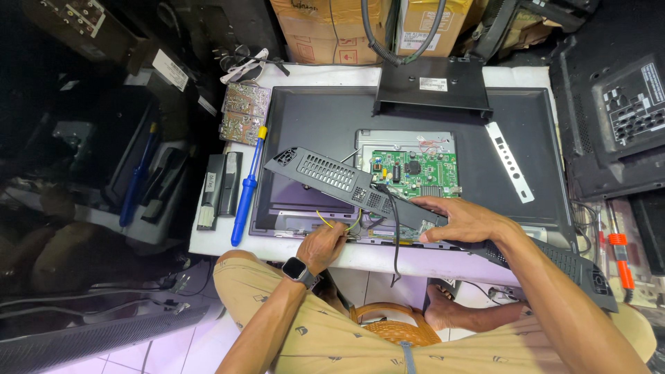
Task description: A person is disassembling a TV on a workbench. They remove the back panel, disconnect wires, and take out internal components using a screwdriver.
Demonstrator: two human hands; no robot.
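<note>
My right hand (465, 220) lies flat on a long black vented cover (360, 187), fingers pressed over its lower edge, holding it tilted above the open back of a flat screen (526, 138) on the white table (208, 239). My left hand (324, 246) sits at the screen's near edge, fingertips pinched together at thin yellow wires (325, 220) just below the cover. A green circuit board (415, 172) shows behind the cover. A blue screwdriver (248, 194) lies left of the screen, beside a black remote (220, 185).
</note>
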